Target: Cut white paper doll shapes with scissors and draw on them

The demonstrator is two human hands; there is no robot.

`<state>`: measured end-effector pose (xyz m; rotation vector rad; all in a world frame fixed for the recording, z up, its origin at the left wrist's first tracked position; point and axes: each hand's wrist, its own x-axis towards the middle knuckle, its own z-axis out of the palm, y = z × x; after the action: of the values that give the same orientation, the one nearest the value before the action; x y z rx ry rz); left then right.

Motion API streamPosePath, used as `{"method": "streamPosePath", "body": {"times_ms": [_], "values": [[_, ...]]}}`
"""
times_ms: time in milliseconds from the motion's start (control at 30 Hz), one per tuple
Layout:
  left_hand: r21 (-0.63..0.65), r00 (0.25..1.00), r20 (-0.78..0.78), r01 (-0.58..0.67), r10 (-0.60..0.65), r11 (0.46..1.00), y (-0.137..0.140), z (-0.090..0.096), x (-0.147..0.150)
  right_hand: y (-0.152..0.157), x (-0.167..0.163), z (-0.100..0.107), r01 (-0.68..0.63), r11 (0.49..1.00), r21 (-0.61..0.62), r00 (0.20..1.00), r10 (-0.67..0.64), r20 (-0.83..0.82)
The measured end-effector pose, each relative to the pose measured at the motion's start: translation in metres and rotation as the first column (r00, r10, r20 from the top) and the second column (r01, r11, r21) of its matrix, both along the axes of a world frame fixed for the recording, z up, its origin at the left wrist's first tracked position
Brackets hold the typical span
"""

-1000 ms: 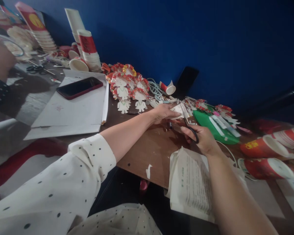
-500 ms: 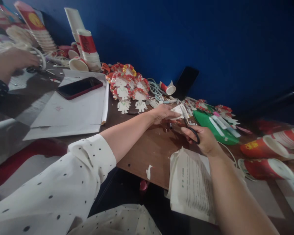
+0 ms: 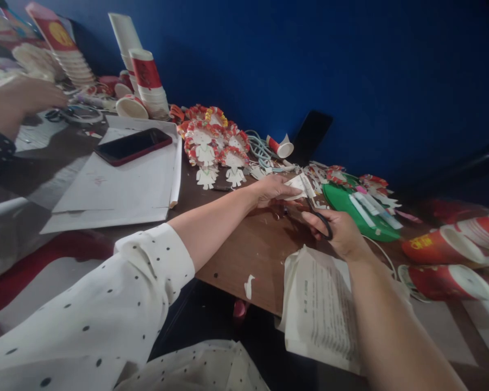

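Over the brown table, my left hand (image 3: 272, 190) is closed on a small piece of white paper (image 3: 298, 186). My right hand (image 3: 337, 229) has its fingers through the dark handles of a pair of scissors (image 3: 324, 221). The blades of the scissors reach up to the right part of the paper. Behind my left hand stand several paper-cut dolls (image 3: 206, 155) with red and white curled rims. Below my right hand, a printed sheet or booklet (image 3: 315, 304) hangs over the table's front edge.
A phone (image 3: 133, 146) lies on white sheets at left. Stacked paper cups (image 3: 149, 81) stand behind it. A green round piece (image 3: 342, 209) holds white strips. Red cups (image 3: 440, 244) lie at right. Another person's hand (image 3: 24, 100) is at far left, beside a white ring (image 3: 81, 114).
The other person's hand at far left has let go of the white ring, which now lies on the table. My own hands, paper and scissors have hardly moved.
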<state>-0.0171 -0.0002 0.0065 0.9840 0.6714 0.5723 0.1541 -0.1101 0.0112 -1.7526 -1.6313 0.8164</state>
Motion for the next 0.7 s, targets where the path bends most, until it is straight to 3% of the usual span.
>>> {"method": "streamPosePath", "body": {"times_ms": [367, 700], "values": [[-0.045, 1.0, 0.013, -0.008, 0.009, 0.999, -0.0087, 0.0071, -0.0002, 0.0015, -0.0039, -0.0005, -0.01, 1.0, 0.011, 1.0, 0.01, -0.013], [0.011, 0.999, 0.018, 0.03, -0.031, 0.999, -0.0047, -0.0023, 0.0056, 0.0016, -0.0009, -0.0029, -0.026, 0.999, 0.031, 1.0, 0.026, -0.007]]}}
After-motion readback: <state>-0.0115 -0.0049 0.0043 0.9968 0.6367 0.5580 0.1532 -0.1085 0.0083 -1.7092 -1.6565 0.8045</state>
